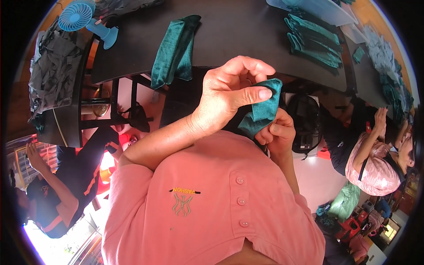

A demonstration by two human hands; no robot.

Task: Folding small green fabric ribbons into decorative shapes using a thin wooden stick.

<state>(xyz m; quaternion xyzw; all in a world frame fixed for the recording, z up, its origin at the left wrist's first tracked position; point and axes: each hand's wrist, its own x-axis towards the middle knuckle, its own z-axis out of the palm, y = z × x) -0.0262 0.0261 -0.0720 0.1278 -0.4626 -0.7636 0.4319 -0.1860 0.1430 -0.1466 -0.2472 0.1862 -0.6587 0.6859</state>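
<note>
A small folded piece of teal velvet fabric point(267, 107) is held up in front of my chest, just off the table's near edge. My left hand point(229, 86) pinches its upper end, the thumb lying on the velvet and the fingers curled behind. Lower down, my right hand point(279, 130) is closed on the other end, with its fingers bent and partly hidden by the fabric. On the dark table point(234, 39), beyond my left forearm, lies a long teal velvet strip point(174, 52), folded into two lengths that hang slightly over the edge.
A stack of teal velvet pieces point(311, 42) lies at the table's right, by a clear plastic bin point(318, 11). A blue fan point(104, 33) stands at the far left, near heaped grey cloth point(55, 66). Other people sit at left point(53, 190) and right point(375, 163). A black fan point(304, 117) stands below the table.
</note>
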